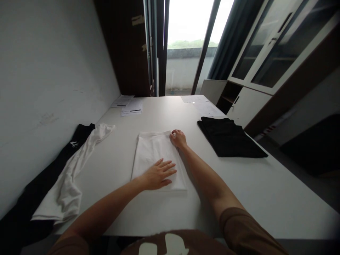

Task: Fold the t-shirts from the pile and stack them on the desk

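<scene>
A white garment (148, 152), folded into a flat rectangle, lies on the table in front of me. My left hand (159, 173) rests flat on its lower right part, fingers spread. At the far right corner of the same cloth, my right hand (178, 138) has its fingers curled and pinched on the fabric edge. Part of that corner is hidden by the fingers.
On the left, a loose white garment (71, 177) lies over black clothing (50, 166) by the wall. A folded black garment (228, 138) is at the right table edge. Paper sheets (132, 106) lie at the far left, more papers (204, 106) at the far right.
</scene>
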The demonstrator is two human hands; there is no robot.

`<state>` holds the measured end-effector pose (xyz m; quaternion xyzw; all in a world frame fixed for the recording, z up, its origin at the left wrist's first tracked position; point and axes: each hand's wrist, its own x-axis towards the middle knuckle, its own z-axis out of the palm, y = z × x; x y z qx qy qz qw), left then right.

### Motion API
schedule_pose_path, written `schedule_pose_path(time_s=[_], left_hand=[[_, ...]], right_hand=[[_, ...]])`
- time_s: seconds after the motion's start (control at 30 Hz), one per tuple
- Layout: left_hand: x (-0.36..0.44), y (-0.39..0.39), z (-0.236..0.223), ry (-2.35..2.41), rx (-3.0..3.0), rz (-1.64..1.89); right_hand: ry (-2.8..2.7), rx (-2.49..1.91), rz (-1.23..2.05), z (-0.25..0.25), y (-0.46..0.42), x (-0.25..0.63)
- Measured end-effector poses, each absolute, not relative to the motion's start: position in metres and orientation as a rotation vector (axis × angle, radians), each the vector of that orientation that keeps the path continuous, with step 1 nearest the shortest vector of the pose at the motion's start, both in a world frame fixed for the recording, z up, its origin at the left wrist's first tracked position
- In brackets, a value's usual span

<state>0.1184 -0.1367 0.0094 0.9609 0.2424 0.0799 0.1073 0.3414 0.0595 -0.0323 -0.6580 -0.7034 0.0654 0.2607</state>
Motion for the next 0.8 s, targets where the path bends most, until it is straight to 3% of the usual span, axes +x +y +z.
schedule_pose_path(time_s=[0.53, 0.8], left_hand=[[0.119, -0.139, 0.01, 0.706, 2.785, 0.239], [0.107, -0.121, 0.006, 0.88, 2.774, 0.263]], right_hand=[[-1.868, -1.846, 0.089, -0.026, 0.055, 0.342], [-2.331, -1.172, 0.145, -0.015, 0.032, 0.305]])
